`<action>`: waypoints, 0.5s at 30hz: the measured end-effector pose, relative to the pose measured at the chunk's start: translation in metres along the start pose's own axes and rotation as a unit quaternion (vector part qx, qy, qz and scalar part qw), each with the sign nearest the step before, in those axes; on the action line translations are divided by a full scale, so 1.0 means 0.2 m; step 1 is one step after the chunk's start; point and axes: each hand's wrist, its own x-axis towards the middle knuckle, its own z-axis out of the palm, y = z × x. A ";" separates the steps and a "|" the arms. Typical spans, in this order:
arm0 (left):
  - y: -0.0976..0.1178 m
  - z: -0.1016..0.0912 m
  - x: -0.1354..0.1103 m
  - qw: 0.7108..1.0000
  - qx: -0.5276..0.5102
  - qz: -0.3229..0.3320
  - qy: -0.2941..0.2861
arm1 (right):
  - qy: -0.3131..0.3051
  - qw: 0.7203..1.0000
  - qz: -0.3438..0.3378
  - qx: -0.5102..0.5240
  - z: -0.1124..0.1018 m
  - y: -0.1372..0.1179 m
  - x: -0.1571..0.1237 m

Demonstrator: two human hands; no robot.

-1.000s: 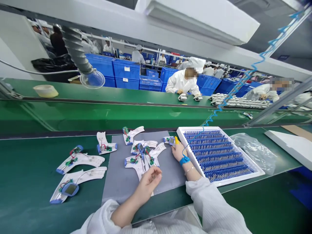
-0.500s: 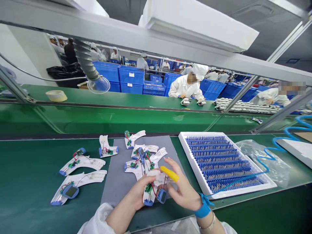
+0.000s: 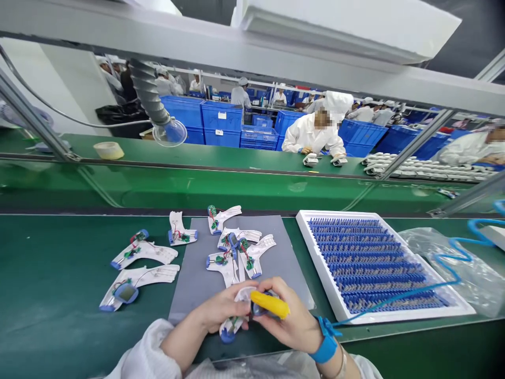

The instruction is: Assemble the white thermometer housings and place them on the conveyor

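Observation:
My left hand (image 3: 221, 308) is closed around a white gun-shaped housing half (image 3: 235, 323) with a green circuit board and a blue end pointing toward me. My right hand (image 3: 292, 325) has a yellow finger cover (image 3: 272, 304) on one finger. Its fingers pinch a dark blue display module (image 3: 258, 309) beside the housing, partly hidden behind the yellow cover. Both hands nearly meet over the front of the grey mat (image 3: 185, 287). Just beyond them lie several similar housing halves (image 3: 254, 252) with red wires and boards.
More housing halves (image 3: 144, 250) lie left of the mat. A white foam tray (image 3: 315, 258) of blue-and-grey parts stands at right, near a clear plastic bag (image 3: 473, 284). A blue coiled cord (image 3: 398, 300) runs from my wristband across the tray. A co-worker (image 3: 315, 129) sits beyond the green partition.
My right hand has closed in from the right and now grips the display module, which hung loose by its wires. The housing has tilted in my left hand. The view has shifted slightly.

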 end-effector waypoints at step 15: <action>0.05 0.06 -0.08 0.831 0.461 0.225 0.213 | 0.104 0.977 0.039 0.184 0.14 0.01 -0.02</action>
